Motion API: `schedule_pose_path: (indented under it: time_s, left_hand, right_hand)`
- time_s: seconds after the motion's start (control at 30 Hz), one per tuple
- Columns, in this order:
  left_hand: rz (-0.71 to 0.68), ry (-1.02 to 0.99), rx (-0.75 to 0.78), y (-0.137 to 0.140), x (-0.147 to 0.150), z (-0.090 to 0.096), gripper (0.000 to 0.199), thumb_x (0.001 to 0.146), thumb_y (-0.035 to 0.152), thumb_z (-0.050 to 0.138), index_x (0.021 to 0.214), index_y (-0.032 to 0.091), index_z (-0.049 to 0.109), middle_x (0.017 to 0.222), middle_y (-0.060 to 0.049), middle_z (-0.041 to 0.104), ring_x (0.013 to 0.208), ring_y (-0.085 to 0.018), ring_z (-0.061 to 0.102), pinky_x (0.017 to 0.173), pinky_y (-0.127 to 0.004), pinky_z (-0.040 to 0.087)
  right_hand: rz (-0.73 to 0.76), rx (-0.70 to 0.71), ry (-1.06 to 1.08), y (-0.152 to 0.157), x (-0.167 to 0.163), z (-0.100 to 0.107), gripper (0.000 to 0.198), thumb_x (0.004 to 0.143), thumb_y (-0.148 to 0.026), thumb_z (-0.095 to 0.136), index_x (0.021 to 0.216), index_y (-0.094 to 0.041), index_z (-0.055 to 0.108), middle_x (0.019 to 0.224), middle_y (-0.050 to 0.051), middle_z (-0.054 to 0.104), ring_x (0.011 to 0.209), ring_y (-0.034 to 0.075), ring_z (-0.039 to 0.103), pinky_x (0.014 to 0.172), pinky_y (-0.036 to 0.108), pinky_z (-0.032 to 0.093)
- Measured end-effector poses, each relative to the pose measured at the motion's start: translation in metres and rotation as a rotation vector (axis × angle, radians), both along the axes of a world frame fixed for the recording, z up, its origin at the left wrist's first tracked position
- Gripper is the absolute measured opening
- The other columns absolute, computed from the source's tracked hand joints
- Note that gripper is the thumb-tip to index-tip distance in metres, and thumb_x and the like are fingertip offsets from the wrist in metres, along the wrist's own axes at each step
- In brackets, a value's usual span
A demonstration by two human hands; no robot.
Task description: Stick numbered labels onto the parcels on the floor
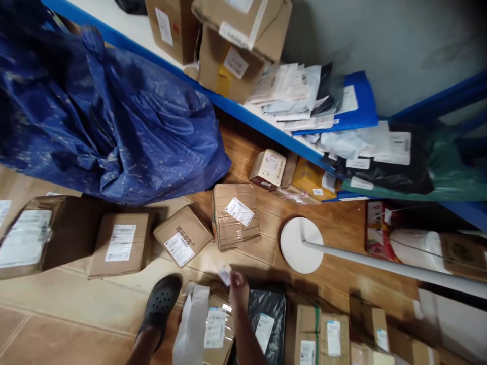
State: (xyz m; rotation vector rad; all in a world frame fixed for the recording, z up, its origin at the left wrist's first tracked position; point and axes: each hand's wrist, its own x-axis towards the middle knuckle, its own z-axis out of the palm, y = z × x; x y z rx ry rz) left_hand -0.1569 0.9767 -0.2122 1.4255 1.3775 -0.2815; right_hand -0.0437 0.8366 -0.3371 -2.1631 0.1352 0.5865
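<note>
My right hand (239, 290) reaches in from the bottom of the view, with its fingers closed on a small white printed label (225, 275). Just beyond the label stands a taped cardboard box (236, 215) with a shipping label on top. Below the hand lie a cardboard parcel (215, 329) and a black plastic-wrapped parcel (268, 322), the forearm passing over them. My left hand is out of view.
A dark clog (162, 304) on a foot stands at lower left. A white stand with a round base (302, 245) and long pole crosses the right. Several boxes line the floor. A blue sack (125, 121) hangs by the blue shelf edge (243, 115), which bears parcels.
</note>
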Motion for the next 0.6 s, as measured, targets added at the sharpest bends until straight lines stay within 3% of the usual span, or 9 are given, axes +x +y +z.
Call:
schedule_pose_path:
  time_s: [0.13,0.2,0.27,0.43,0.6]
  left_hand:
    - [0.08,-0.096,-0.016,0.006,0.009,-0.037,0.031,0.076,0.051,0.061,0.067,0.022,0.067,0.069,-0.004,0.07,0.077,-0.025,0.068,0.056,-0.03,0.052]
    - [0.116,-0.118,-0.018,0.006,0.009,-0.05,0.043,0.077,0.056,0.055,0.052,0.021,0.062,0.052,-0.004,0.063,0.07,-0.027,0.069,0.048,-0.026,0.047]
    - [0.134,-0.108,-0.009,0.007,0.005,-0.059,0.049,0.079,0.058,0.049,0.049,0.021,0.061,0.047,-0.003,0.059,0.066,-0.025,0.069,0.045,-0.024,0.044]
    - [0.186,-0.072,0.036,0.01,-0.01,-0.06,0.035,0.075,0.054,0.059,0.066,0.021,0.066,0.064,-0.003,0.068,0.065,-0.019,0.065,0.051,-0.028,0.05]
    - [0.224,-0.062,0.068,0.002,-0.023,-0.032,0.034,0.085,0.05,0.052,0.086,0.02,0.067,0.086,-0.003,0.071,0.081,-0.019,0.067,0.069,-0.032,0.055]
  right_hand:
    - [-0.093,-0.05,-0.099,-0.014,0.059,-0.06,0.031,0.076,-0.048,0.061,0.07,-0.017,0.059,0.073,0.003,0.064,0.067,0.018,0.061,0.064,0.032,0.05]
    - [-0.096,-0.036,-0.112,-0.016,0.074,-0.08,0.026,0.08,-0.039,0.064,0.07,-0.016,0.058,0.072,0.0,0.062,0.067,0.014,0.06,0.066,0.032,0.051]
    - [-0.109,-0.02,-0.115,-0.015,0.078,-0.091,0.022,0.082,-0.032,0.064,0.071,-0.015,0.057,0.071,-0.002,0.061,0.067,0.013,0.06,0.066,0.031,0.052]
    - [-0.254,-0.055,-0.178,-0.008,0.067,-0.092,0.015,0.08,-0.026,0.066,0.084,-0.015,0.057,0.085,0.0,0.061,0.078,0.016,0.06,0.073,0.035,0.051]
    - [-0.288,-0.067,-0.107,0.013,0.071,-0.076,0.019,0.079,-0.031,0.064,0.076,-0.016,0.054,0.079,0.0,0.058,0.079,0.017,0.058,0.074,0.035,0.049]
